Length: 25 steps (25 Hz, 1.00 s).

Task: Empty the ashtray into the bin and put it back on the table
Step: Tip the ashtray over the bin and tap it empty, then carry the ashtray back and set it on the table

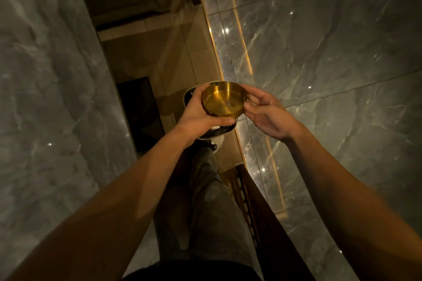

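Note:
A round gold metal ashtray (222,99) is held in mid-air at the centre of the head view, its mouth tipped toward me. Its inside looks almost bare, with only a few small specks. My left hand (201,114) grips it from the left and underneath. My right hand (267,110) is beside its right rim with fingers spread, fingertips at or near the rim. Directly below the ashtray stands a pale-rimmed bin with a dark liner (215,132), mostly hidden by my left hand and the ashtray.
Grey marble walls rise close on the left (52,98) and right (331,64), with a lit strip along the right wall's base. Beige floor tiles (182,52) run between them. A dark mat (139,102) lies on the left. My leg and shoe (212,146) are below the bin.

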Motion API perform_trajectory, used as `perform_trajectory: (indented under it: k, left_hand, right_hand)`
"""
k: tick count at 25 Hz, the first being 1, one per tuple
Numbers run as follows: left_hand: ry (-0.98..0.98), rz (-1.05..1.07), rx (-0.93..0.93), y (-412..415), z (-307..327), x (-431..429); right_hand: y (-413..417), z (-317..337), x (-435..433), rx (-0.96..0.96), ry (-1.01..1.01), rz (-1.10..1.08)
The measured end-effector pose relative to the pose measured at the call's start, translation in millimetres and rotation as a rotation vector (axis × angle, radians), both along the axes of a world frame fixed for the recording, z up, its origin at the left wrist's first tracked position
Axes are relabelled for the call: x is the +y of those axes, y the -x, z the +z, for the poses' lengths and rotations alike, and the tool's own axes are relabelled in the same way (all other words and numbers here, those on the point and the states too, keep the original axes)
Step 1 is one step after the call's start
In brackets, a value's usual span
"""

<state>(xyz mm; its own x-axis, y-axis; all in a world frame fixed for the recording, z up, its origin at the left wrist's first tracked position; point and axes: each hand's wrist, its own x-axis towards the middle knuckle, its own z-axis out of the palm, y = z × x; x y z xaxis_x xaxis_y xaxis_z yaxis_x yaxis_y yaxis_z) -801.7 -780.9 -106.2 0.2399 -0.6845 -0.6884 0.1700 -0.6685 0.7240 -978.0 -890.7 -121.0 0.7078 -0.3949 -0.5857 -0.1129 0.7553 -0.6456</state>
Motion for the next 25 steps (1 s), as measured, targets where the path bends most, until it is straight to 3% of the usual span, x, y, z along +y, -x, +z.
perform_trajectory:
  k: [11,19,25]
  left_hand:
    - [0.259,-0.148,-0.436,-57.8,102.5,56.9]
    - [0.340,-0.010,-0.467,-141.6,144.7,133.6]
    - [0.457,0.060,-0.440,-227.5,166.3,221.8]
  right_hand:
    - [-55.0,104.8,42.4,-0.070,0.114,0.078]
    - [-152.5,163.5,91.7,-0.063,0.297,0.287]
    - [-238.8,201.5,178.4,-0.044,0.516,0.376]
